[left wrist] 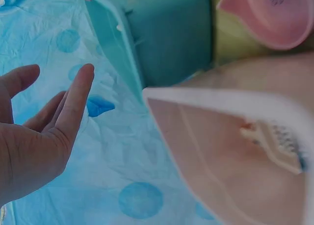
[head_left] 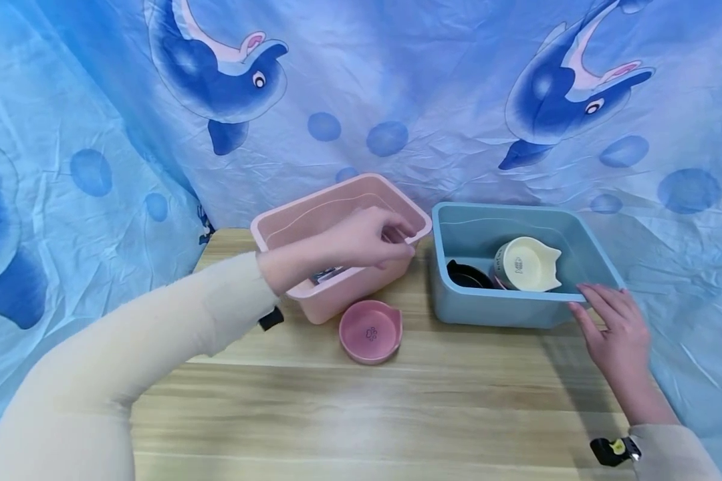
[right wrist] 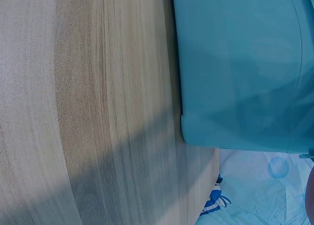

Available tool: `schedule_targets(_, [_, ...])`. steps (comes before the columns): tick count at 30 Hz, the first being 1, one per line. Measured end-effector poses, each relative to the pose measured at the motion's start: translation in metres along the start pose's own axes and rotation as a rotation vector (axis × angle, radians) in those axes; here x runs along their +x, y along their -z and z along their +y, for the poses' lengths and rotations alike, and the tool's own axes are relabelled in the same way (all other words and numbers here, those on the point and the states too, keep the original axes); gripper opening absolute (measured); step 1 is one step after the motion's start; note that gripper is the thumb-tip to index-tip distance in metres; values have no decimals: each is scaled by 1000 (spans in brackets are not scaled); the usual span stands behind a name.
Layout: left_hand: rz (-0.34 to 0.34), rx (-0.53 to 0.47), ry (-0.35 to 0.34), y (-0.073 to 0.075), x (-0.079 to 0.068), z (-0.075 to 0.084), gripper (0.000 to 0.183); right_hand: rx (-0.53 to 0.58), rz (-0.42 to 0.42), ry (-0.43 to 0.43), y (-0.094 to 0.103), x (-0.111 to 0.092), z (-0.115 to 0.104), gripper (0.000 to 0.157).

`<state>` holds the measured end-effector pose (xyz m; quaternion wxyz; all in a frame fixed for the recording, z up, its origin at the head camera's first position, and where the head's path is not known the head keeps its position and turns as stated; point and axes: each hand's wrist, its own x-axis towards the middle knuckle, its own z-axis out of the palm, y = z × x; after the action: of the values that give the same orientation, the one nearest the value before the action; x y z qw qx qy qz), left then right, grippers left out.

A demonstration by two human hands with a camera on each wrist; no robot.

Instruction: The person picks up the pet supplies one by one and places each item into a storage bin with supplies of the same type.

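My left hand [head_left: 373,237] is over the right side of the pink bin [head_left: 337,297], its fingers loosely bent. In the left wrist view that hand [left wrist: 44,132] holds nothing. My right hand [head_left: 616,327] grips the front right corner of the blue bin [head_left: 493,310], fingers over the rim and thumb outside. Inside the blue bin are a cream cat-eared bowl [head_left: 532,264], tilted, and a black bowl [head_left: 469,275]. A pink cat-eared bowl [head_left: 370,332] with a paw print sits on the table before the pink bin.
A cream piece with dark spots [left wrist: 277,146] lies in the pink bin, partly hidden by my left forearm in the head view. Both bins stand near the back of the wooden table [head_left: 361,421]. A blue dolphin-print sheet [head_left: 445,87] hangs behind and at the sides.
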<state>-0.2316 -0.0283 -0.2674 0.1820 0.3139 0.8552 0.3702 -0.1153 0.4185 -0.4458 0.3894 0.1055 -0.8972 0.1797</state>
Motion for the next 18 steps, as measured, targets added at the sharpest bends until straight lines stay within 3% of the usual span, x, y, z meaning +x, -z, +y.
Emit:
schedule_targets(3, [53,0,-3,-8,-20,-12,38,29,50,5,-4,-1,2,69])
schedule_targets(8, [110,-111,25,-29,-50,-34,37,21,34,-3,-2,-3,4,71])
schedule_targets(11, [113,-281,94,-43,-67,-47,38,18,30,-5,-2,-3,3,73])
schedule_targets(16, [73,-644,247,-66,-88,-73,40,22,16,-14,-2,-2,3,72])
schedule_targets(18, [70,-711,294,-75,-93,-85,40,27,14,-17,-2,-2,4,70])
